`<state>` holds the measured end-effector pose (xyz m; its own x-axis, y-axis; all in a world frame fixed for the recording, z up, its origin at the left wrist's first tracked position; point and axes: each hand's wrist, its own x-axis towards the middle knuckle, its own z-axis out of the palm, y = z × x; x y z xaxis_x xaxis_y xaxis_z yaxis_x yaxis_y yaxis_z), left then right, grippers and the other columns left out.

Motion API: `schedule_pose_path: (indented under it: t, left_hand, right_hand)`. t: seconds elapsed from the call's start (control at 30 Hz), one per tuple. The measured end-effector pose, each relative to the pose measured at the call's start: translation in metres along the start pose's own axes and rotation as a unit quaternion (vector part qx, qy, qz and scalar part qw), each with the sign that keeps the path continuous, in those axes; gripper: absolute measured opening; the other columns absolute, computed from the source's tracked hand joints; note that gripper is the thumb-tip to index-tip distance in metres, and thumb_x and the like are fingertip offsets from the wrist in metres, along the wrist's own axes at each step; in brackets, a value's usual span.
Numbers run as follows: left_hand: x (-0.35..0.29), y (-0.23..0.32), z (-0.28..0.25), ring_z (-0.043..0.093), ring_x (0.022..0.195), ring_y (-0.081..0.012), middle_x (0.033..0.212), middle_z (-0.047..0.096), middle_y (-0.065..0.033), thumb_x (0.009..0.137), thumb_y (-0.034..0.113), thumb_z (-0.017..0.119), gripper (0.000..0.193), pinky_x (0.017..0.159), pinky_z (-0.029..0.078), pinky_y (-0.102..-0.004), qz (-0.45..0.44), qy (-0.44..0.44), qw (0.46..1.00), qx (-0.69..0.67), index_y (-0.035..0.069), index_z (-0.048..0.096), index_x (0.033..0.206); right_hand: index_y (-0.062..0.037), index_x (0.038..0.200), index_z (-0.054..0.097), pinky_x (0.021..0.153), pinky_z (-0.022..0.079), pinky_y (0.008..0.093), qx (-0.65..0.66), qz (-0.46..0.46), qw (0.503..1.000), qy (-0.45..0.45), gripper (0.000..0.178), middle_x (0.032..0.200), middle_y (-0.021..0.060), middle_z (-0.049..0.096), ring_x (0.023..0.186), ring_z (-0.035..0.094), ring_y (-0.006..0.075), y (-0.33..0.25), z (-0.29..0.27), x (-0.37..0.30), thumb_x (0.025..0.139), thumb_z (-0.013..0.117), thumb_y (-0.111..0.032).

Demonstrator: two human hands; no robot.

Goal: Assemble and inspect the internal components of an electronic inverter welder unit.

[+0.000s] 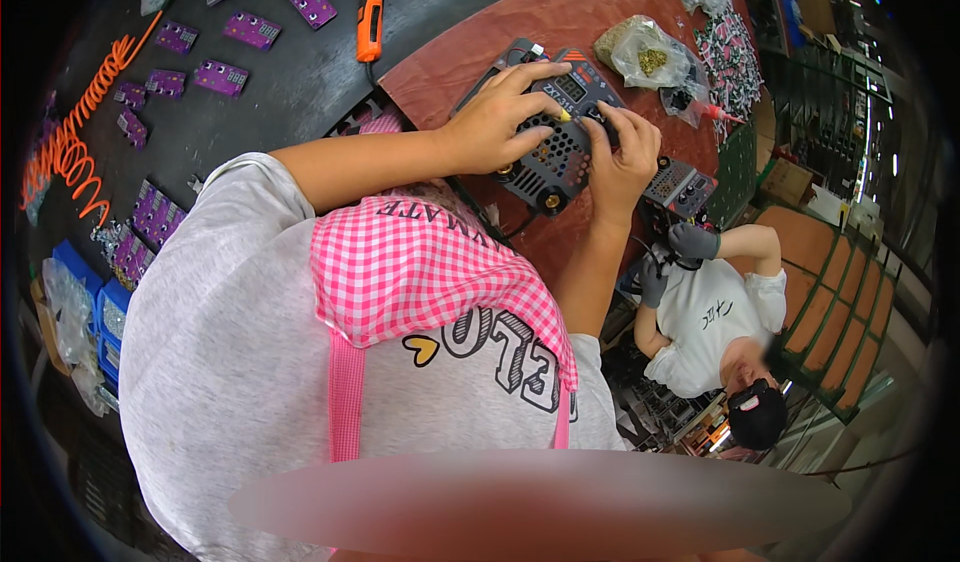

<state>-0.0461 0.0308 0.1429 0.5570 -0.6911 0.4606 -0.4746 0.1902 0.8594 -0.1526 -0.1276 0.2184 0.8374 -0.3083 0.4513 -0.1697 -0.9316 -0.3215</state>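
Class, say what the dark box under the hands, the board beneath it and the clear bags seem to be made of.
Dark box: likely matte painted metal or plastic, with a perforated vent grid. Board: apparently reddish-brown wood, faint grain, dull finish. Clear bags: thin glossy plastic film, crinkled and see-through. Left hand and right hand rest on the box.

Beneath the dark vented device (pixel 560 147), we lose the lower frame to a blurred band; our right hand (pixel 622 152) hides the device's right edge.
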Motion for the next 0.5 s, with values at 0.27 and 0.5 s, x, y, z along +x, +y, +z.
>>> schedule_pose_path:
  t: [0.27,0.5]
  left_hand:
    - [0.0,0.0013,-0.0011,0.038,0.135,-0.0383,0.147,0.04,-0.0183,0.082,0.009,0.067,0.023,0.11,0.033,-0.0469,-0.003,-0.003,1.0,-0.008,0.006,0.064,0.105]
    - [-0.0023,-0.0006,0.0031,0.037,0.137,-0.0389,0.147,0.038,-0.0211,0.084,0.012,0.067,0.038,0.11,0.033,-0.0464,-0.01,0.036,0.999,-0.017,0.006,0.058,0.12]
  right_hand:
    - [-0.0093,0.096,0.074,0.08,0.049,0.0363,0.007,-0.012,1.0,-0.006,0.026,0.092,0.0069,0.066,0.09,0.06,0.0251,-0.0004,0.0004,0.0008,0.071,0.08,-0.008]
    - [-0.0086,0.095,0.074,0.078,0.049,0.0367,-0.015,-0.029,0.999,-0.013,0.026,0.09,0.0068,0.065,0.088,0.059,0.0255,-0.0008,-0.0009,0.004,0.07,0.08,-0.008]
